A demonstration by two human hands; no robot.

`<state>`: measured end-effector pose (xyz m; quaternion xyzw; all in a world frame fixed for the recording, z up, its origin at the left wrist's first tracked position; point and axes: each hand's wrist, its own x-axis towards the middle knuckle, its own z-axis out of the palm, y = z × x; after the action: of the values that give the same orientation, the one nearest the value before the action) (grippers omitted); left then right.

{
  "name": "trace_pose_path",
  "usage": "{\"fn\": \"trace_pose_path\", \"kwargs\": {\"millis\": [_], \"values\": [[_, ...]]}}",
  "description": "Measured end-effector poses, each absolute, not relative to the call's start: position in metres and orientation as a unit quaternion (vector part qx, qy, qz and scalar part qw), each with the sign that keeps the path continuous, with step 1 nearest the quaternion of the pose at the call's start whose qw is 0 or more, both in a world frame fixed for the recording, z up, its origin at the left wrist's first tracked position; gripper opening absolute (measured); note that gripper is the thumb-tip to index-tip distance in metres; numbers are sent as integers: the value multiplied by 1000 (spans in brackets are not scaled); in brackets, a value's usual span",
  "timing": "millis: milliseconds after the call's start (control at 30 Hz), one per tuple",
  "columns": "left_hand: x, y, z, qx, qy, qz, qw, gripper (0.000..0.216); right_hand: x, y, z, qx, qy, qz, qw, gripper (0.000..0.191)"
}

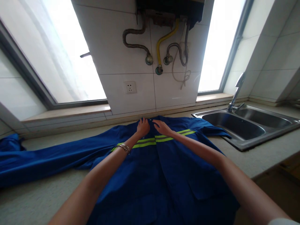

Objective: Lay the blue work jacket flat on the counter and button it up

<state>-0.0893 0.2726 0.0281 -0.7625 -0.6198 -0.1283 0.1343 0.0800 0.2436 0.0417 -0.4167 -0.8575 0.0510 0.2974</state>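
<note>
A blue work jacket [131, 168] with yellow-green and grey reflective stripes lies front up, spread over the counter. My left hand [143, 127], with a bracelet [124, 148] at the wrist, rests on the jacket's upper chest beside the front opening, fingers stretched towards the collar. Across the opening, my right hand [162, 127] reaches over the other chest panel, its fingers extended and slightly apart. Small pale buttons show near the left hand. Neither hand visibly grips the cloth.
A steel double sink [254, 137] with a faucet [235, 93] is set into the counter [35, 200] at right, one sleeve reaching its edge. The other sleeve stretches far left. Behind are a tiled wall, a socket [130, 87], hoses [161, 42] and two windows.
</note>
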Motion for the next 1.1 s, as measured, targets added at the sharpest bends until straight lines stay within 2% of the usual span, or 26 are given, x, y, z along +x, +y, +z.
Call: {"fn": "trace_pose_path", "kwargs": {"millis": [100, 233, 300, 433, 500, 600, 767, 867, 967, 1100], "values": [[-64, 241, 29, -817, -562, -109, 72, 55, 118, 172, 41, -334, -913, 77, 221, 54], [-47, 204, 12, -872, -486, -24, -50, 65, 157, 77, 32, -354, -921, 96, 131, 72], [-45, 194, 3, -874, -481, -37, -60, 66, 163, 38, 31, -357, -922, 98, 112, 74], [-45, 189, -3, -869, -490, -65, -32, 62, 151, -27, 33, -350, -922, 98, 132, 75], [-45, 189, -2, -869, -490, -64, -31, 61, 144, -55, 32, -387, -905, 100, 149, 70], [-44, 188, 0, -870, -488, -67, -30, 61, 141, -91, 21, -488, -848, 98, 181, 47], [-44, 187, -1, -866, -493, -70, -34, 61, 145, -138, -30, -618, -751, 111, 205, 24], [-44, 188, -2, -868, -490, -70, -34, 62, 145, -155, -80, -670, -711, 141, 159, 27], [-45, 189, -4, -869, -489, -71, -30, 62, 142, -165, -126, -656, -725, 157, 135, 28], [-45, 190, -4, -867, -491, -72, -32, 62, 137, -175, -143, -567, -793, 152, 163, 25]]}}
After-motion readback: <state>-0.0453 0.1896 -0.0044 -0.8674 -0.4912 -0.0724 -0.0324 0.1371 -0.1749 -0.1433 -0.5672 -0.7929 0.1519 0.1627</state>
